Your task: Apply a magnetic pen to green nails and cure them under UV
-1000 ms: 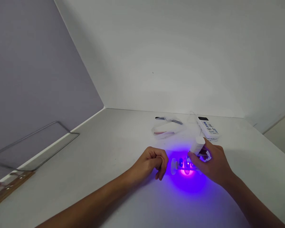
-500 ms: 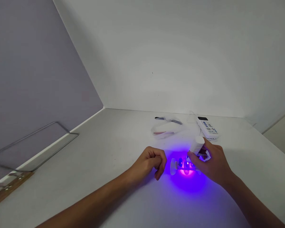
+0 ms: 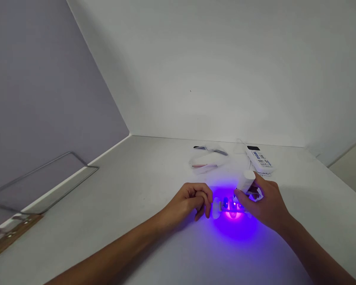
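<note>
My right hand (image 3: 265, 204) is closed around a white UV lamp (image 3: 245, 182), held tilted with its lit end down. Purple light falls on a small object with a pale, rounded side piece (image 3: 216, 208) on the table. Its middle glows pink and violet, so I cannot make out what kind of thing it is, and my right fingers cover its right part. Just left of the pale piece is my left hand (image 3: 195, 200), its fingers curled in loosely and nothing visible in them. Whether its fingertips touch the piece, I cannot tell.
Behind the hands on the white table (image 3: 121, 178) lie clear-looking glasses (image 3: 210, 150) with a pinkish arm. A white device with a dark screen (image 3: 260, 160) and a cable lies at the back right. A clipboard (image 3: 14, 235) and a metal wire frame (image 3: 74, 190) are at the left.
My left hand has shifted slightly right, bringing its curled fingers close to the pale side piece. My right hand and the lit lamp have stayed in place.
</note>
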Action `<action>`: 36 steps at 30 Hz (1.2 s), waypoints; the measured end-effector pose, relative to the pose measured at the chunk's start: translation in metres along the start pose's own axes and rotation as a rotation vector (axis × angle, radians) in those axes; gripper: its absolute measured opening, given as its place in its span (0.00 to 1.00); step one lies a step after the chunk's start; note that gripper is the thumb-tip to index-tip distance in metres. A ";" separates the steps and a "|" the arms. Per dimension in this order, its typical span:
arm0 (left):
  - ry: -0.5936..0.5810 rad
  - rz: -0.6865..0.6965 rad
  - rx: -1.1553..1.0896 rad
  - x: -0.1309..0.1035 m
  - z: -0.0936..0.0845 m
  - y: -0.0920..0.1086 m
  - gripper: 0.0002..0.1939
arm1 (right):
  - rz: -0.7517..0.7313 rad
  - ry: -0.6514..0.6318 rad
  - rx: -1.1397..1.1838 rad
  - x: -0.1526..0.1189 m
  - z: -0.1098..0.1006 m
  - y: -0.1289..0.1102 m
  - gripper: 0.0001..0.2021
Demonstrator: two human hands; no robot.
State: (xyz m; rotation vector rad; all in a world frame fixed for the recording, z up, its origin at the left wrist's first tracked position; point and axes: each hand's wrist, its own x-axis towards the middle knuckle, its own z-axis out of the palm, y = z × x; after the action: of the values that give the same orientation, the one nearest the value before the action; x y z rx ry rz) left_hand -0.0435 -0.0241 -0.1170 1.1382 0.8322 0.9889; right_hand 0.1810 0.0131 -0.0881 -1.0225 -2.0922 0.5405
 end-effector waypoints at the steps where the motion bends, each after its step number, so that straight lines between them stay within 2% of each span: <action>1: -0.002 -0.003 -0.005 0.000 0.000 0.000 0.11 | 0.002 0.001 -0.001 0.000 0.000 0.000 0.06; 6: -0.011 0.007 0.001 0.000 -0.003 -0.002 0.20 | 0.009 -0.002 0.003 0.000 0.000 0.000 0.05; 13: -0.008 0.006 -0.056 0.000 -0.001 -0.003 0.10 | 0.025 0.002 0.012 0.000 0.001 -0.001 0.06; 21: -0.004 0.011 -0.045 -0.002 -0.001 -0.005 0.11 | 0.005 0.011 -0.030 -0.001 0.001 -0.001 0.06; 25: -0.010 0.011 -0.035 -0.001 -0.002 -0.005 0.18 | 0.001 -0.003 -0.020 0.000 0.000 -0.001 0.06; 30: 0.004 0.029 -0.051 -0.002 -0.002 -0.006 0.12 | -0.004 -0.002 -0.023 0.001 0.000 -0.002 0.07; 36: 0.008 0.020 -0.046 -0.002 -0.002 -0.005 0.11 | -0.034 0.024 -0.032 0.001 0.000 -0.003 0.07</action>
State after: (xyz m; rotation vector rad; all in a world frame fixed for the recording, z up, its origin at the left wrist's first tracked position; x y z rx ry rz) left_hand -0.0446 -0.0261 -0.1222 1.1060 0.8022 1.0253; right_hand 0.1795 0.0125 -0.0856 -1.0047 -2.0993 0.4776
